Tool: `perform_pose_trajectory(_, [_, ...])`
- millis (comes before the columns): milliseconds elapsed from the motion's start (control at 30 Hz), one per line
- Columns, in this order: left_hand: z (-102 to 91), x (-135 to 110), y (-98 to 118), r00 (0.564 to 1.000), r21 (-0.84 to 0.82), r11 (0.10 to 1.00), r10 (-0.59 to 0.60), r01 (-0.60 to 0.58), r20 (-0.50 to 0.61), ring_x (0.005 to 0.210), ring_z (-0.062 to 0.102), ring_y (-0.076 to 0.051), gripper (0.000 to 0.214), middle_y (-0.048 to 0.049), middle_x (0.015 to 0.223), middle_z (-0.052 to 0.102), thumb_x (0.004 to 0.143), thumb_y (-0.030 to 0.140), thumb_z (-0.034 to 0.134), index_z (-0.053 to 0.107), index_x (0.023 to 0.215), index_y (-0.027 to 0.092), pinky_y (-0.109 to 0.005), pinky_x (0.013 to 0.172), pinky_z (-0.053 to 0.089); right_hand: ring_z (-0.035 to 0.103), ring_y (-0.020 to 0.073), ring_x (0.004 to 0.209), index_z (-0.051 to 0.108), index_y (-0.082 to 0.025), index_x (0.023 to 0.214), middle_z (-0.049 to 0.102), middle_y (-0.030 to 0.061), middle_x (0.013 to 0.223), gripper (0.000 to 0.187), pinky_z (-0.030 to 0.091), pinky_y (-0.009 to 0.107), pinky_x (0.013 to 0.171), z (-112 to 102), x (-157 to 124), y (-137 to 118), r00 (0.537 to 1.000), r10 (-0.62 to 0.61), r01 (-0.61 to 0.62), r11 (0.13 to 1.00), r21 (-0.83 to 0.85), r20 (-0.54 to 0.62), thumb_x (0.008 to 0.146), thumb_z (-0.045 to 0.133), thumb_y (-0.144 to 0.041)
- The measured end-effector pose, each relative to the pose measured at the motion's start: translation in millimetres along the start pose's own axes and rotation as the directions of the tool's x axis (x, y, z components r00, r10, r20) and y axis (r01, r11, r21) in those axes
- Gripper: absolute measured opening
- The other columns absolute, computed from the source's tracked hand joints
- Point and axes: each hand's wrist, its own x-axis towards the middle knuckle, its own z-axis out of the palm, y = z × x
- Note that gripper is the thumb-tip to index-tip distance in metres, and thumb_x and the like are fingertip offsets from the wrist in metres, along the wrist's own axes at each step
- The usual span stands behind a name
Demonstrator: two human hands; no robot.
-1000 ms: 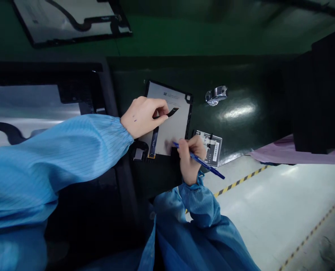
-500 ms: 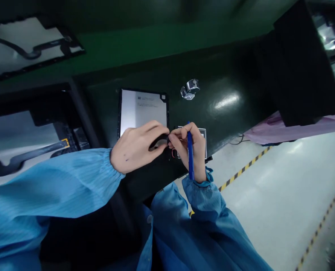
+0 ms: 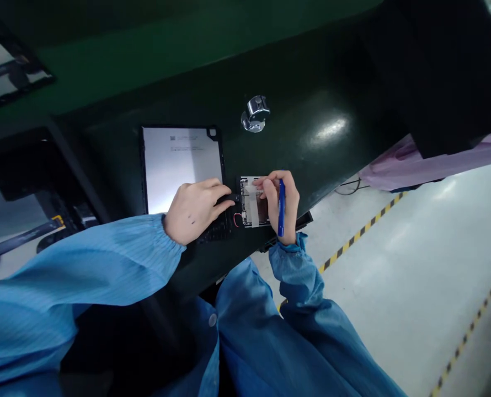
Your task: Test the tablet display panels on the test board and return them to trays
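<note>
A flat panel (image 3: 179, 162) with a pale grey back and black frame lies on the dark green bench. My left hand (image 3: 193, 209) rests on its near right corner, fingers pinched on a black flex cable (image 3: 228, 197) at the panel's edge. Right beside it lies a small circuit board (image 3: 254, 208) with a red wire loop. My right hand (image 3: 281, 204) holds a blue pen (image 3: 281, 208) upright against the palm while its fingertips press on the top of the board. Both arms wear blue sleeves.
A shiny metal clamp-like piece (image 3: 254, 113) sits on the bench beyond the panel. Trays with more panels (image 3: 17, 231) lie at the left. A black box (image 3: 444, 71) stands at the right. Below the bench edge is a pale floor with yellow-black tape (image 3: 353, 242).
My hands came together at the panel's near right corner. The right hand turned the pen upright and moved onto the small board; the left hand now pinches the flex cable lower down.
</note>
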Motion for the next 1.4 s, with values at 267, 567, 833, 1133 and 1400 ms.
perform_pose_trajectory(267, [4.2,-1.9,3.3,0.995,0.064,0.996,0.072,-0.067,-0.074,0.059,0.063,-0.012,0.015,-0.0026,0.09,0.072,0.09,0.027,0.064,0.073,0.088,0.016,-0.026,0.049,0.042,0.065,0.0129,0.076,0.052,-0.024,0.092,0.067,-0.0013,0.082,0.014,0.052,0.027,0.068,-0.8,-1.1,-1.6,0.999,-0.005,0.005,1.0,0.008,0.047,0.096,0.054,-0.037])
perform_pose_trajectory(567, [-4.8,-1.1,8.5,0.989,-0.092,0.996,-0.024,0.01,-0.147,0.057,0.057,-0.009,0.014,-0.0018,0.083,0.069,0.089,0.027,0.063,0.07,0.084,0.016,-0.024,0.054,0.046,0.057,0.0115,0.068,0.052,-0.024,0.095,0.057,-0.0055,0.077,0.029,0.046,0.027,0.066,-0.4,-0.8,-5.4,0.979,-0.105,0.14,0.969,-0.203,0.173,0.075,0.073,-0.024])
perform_pose_trajectory(833, [0.4,-1.1,4.5,0.999,-0.023,1.0,0.009,-0.01,-0.037,0.061,0.06,-0.012,0.013,-0.0028,0.083,0.069,0.087,0.027,0.065,0.07,0.084,0.015,-0.026,0.055,0.046,0.056,0.0102,0.064,0.052,-0.024,0.096,0.058,-0.0057,0.075,0.014,0.046,0.026,0.067,-1.2,-1.5,-6.4,0.988,-0.061,0.082,0.986,-0.144,0.144,0.087,0.062,-0.025])
perform_pose_trajectory(1133, [0.3,-0.8,6.5,1.0,-0.044,0.999,-0.003,0.002,-0.026,0.062,0.06,-0.012,0.013,-0.0026,0.083,0.067,0.089,0.027,0.062,0.066,0.083,0.016,-0.025,0.056,0.046,0.059,0.0104,0.068,0.052,-0.024,0.095,0.06,-0.0055,0.077,0.011,0.046,0.026,0.069,-1.5,-1.4,-5.8,0.989,-0.062,0.082,0.984,-0.159,0.132,0.088,0.06,-0.025])
perform_pose_trajectory(1400, [0.8,1.1,6.6,1.0,-0.023,1.0,0.001,0.0,0.012,0.061,0.058,-0.013,0.011,-0.0024,0.078,0.065,0.088,0.025,0.062,0.065,0.082,0.016,-0.026,0.055,0.044,0.058,0.0106,0.068,0.053,-0.025,0.094,0.06,-0.0051,0.076,0.01,0.046,0.025,0.067,-1.5,-2.3,-8.5,0.99,-0.056,0.078,0.981,-0.176,0.127,0.088,0.06,-0.024])
